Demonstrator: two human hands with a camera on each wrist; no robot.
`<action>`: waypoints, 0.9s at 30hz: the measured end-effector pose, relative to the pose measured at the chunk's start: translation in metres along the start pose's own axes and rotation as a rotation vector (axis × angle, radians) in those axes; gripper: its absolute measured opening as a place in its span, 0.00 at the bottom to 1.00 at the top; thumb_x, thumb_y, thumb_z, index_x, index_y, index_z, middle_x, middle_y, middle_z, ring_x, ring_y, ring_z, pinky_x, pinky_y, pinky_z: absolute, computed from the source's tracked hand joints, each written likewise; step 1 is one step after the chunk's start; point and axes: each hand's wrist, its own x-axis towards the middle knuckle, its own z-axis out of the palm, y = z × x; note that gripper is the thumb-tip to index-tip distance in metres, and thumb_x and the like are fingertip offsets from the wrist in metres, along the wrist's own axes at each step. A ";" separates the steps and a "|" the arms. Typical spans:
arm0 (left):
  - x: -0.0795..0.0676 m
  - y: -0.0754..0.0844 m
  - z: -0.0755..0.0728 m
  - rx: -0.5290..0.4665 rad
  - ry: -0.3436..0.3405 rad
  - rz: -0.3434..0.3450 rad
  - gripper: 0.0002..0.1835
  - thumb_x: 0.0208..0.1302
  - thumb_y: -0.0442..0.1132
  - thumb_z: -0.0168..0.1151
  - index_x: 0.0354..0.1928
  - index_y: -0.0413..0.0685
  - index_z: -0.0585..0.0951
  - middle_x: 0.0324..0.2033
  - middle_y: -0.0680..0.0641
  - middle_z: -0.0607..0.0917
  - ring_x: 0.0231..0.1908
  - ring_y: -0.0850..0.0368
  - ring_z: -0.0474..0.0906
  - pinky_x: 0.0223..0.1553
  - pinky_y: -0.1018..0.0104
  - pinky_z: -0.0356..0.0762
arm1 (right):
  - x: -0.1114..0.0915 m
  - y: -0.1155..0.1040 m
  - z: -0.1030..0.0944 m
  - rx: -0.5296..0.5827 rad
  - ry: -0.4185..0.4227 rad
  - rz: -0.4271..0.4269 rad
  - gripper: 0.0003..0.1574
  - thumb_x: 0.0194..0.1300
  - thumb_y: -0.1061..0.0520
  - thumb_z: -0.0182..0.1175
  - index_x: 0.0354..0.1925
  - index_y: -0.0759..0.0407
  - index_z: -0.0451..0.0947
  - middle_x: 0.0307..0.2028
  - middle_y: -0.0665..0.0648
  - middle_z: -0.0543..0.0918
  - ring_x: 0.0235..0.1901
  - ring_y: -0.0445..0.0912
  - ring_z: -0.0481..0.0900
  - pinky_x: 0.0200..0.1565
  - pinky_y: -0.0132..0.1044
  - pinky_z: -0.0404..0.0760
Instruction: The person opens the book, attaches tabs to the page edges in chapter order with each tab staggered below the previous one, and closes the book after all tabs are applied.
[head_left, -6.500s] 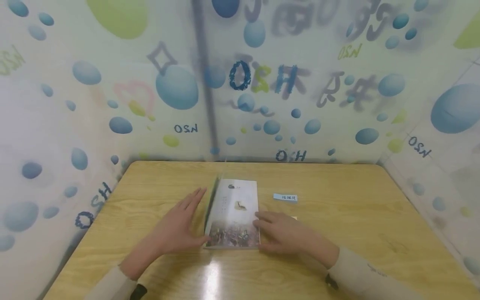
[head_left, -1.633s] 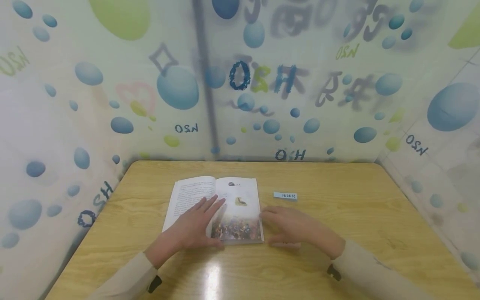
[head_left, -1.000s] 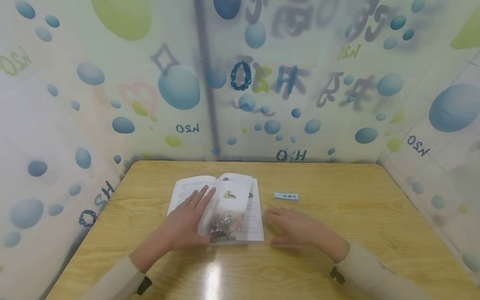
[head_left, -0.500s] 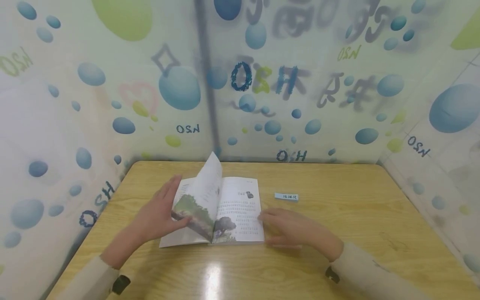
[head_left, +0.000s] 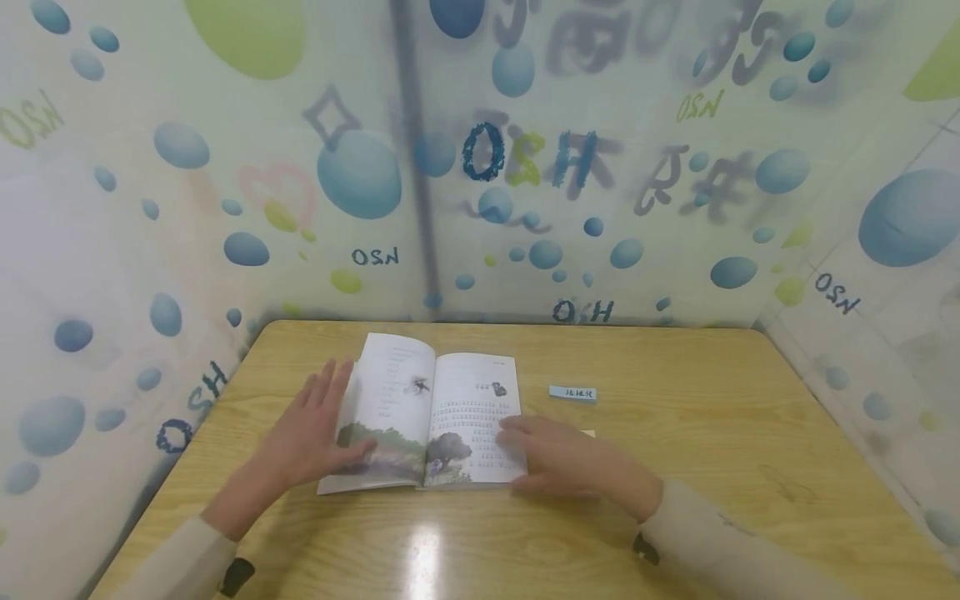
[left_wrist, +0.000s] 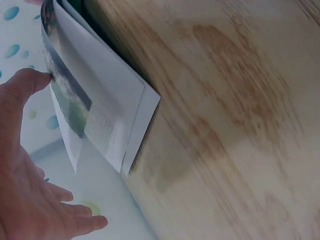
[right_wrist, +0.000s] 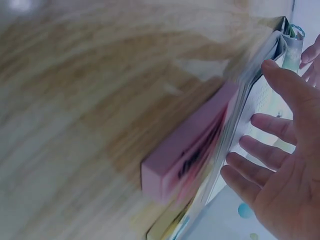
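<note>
An open book (head_left: 476,375) lies on the table, with print and a tree picture on its right page. Its left leaf (head_left: 393,367) still lifts a little off the pages beneath. My left hand (head_left: 300,442) is at that leaf's outer side, fingers extended; in the left wrist view its thumb (left_wrist: 32,82) touches the leaf's edge. Over the right page's outer edge is my right hand (head_left: 570,454), fingers spread and nearly straight. Beside the book, below that hand, the right wrist view has a pink block (right_wrist: 187,145) with dark marks and a yellow block (right_wrist: 167,220).
A small light blue block (head_left: 572,393) with dark writing lies right of the book. The wooden table (head_left: 675,383) meets a wall (head_left: 637,108) printed with blue and green drops at its back; walls also stand at both sides.
Earlier the book showed an illustrated page at right. My left hand has carried that leaf over to the left, where it is settling. My right hand has shifted left over the right page.
</note>
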 end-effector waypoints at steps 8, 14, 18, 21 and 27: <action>0.006 0.006 0.023 0.055 -0.020 0.034 0.59 0.59 0.62 0.69 0.79 0.37 0.49 0.75 0.26 0.50 0.70 0.19 0.47 0.65 0.28 0.56 | 0.003 -0.005 0.011 -0.008 0.033 -0.054 0.42 0.69 0.40 0.65 0.73 0.56 0.68 0.74 0.58 0.64 0.72 0.53 0.61 0.71 0.46 0.60; 0.013 0.022 0.035 0.071 -0.008 0.089 0.54 0.60 0.62 0.68 0.78 0.38 0.56 0.75 0.28 0.53 0.70 0.21 0.51 0.62 0.26 0.60 | 0.008 -0.013 0.013 -0.012 0.072 -0.121 0.41 0.70 0.41 0.65 0.72 0.58 0.68 0.73 0.60 0.65 0.70 0.53 0.65 0.70 0.46 0.63; 0.017 0.035 0.039 0.049 -0.043 0.112 0.50 0.64 0.59 0.65 0.78 0.40 0.58 0.76 0.33 0.54 0.71 0.23 0.50 0.62 0.25 0.58 | 0.012 -0.017 0.017 -0.043 0.112 -0.174 0.40 0.70 0.42 0.65 0.72 0.56 0.68 0.72 0.60 0.66 0.69 0.52 0.67 0.68 0.45 0.65; 0.019 0.045 0.040 0.037 -0.108 0.127 0.46 0.68 0.60 0.62 0.79 0.42 0.58 0.77 0.37 0.54 0.73 0.26 0.48 0.65 0.26 0.55 | 0.015 -0.016 0.022 -0.098 0.145 -0.204 0.39 0.71 0.43 0.64 0.73 0.54 0.67 0.72 0.59 0.68 0.68 0.51 0.69 0.67 0.45 0.67; 0.025 0.049 0.055 0.023 -0.232 0.106 0.44 0.73 0.65 0.52 0.80 0.47 0.57 0.79 0.43 0.50 0.74 0.29 0.42 0.67 0.26 0.49 | 0.014 -0.014 0.027 -0.135 0.162 -0.221 0.37 0.74 0.48 0.60 0.76 0.50 0.64 0.71 0.57 0.70 0.68 0.51 0.68 0.67 0.46 0.67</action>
